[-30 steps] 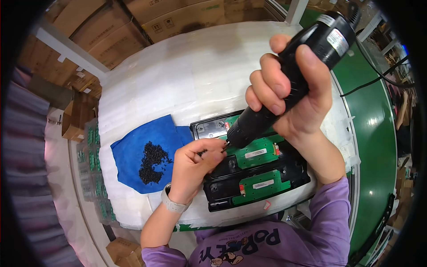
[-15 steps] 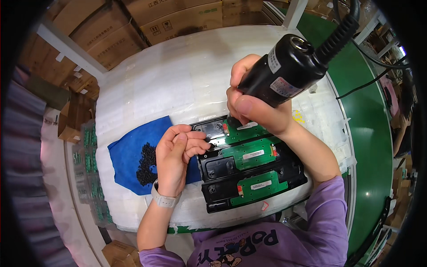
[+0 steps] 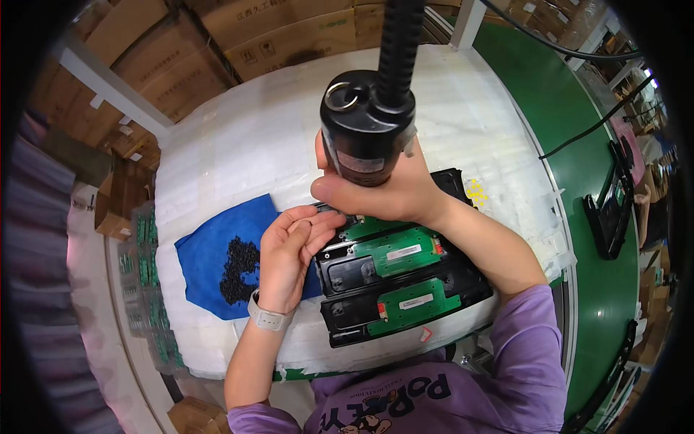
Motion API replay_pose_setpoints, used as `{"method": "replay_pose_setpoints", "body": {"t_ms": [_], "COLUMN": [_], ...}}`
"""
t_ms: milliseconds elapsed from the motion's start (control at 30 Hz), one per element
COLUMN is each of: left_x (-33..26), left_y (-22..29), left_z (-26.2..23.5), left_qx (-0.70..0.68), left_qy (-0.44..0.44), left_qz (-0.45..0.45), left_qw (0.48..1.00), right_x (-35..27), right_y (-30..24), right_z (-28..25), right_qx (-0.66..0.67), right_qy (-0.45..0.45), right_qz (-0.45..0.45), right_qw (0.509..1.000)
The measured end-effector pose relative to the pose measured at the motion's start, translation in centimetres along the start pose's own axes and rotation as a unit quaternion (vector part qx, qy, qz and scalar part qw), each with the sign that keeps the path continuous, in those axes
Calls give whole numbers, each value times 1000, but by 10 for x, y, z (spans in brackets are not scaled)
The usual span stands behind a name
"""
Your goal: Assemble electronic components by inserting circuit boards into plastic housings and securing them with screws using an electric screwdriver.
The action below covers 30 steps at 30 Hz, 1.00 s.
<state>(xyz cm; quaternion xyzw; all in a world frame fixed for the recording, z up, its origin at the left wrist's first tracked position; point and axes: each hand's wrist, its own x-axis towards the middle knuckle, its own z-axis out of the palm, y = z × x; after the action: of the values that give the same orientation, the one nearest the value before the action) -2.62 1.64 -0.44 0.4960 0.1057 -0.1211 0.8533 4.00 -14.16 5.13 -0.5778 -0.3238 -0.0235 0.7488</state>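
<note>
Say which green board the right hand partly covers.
The far board: the right hand hides its back; the middle board and near board show clear.

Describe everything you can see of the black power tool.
The black power tool is a thick, rounded cylinder that looks like shiny plastic, with a metal ring and ribbed cord at its top end and a greyish label on its side. Held roughly upright, top end toward the camera, it is over the far black panel on the table. The right hand wraps round its body. Its tip is hidden, so whether that touches anything cannot be told.
</note>
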Motion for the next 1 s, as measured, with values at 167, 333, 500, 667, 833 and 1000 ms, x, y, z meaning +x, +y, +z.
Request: {"method": "replay_pose_setpoints", "body": {"t_ms": [167,333,500,667,833,1000], "left_x": [-1,-16,-20,-25,-20,-17], "left_y": [-5,2,2,2,-5,-8], "left_z": [0,5,5,4,-1,-3], "left_qx": [85,109,-8,-71,-64,-57], "left_qy": [-12,-16,-90,-91,-131,-136], "left_qz": [-1,6,-53,-54,-12,-69], "left_qw": [996,994,995,992,989,987], "right_x": [-7,-9,-15,-14,-21,-21], "right_y": [-11,-30,-62,-68,-69,-64], "right_z": [-8,-13,-21,-22,-30,-31], "right_qx": [-67,70,200,249,227,240], "right_qy": [-34,-17,34,39,44,33], "right_qz": [23,23,63,48,11,-38], "right_qw": [997,997,977,967,973,970]}}
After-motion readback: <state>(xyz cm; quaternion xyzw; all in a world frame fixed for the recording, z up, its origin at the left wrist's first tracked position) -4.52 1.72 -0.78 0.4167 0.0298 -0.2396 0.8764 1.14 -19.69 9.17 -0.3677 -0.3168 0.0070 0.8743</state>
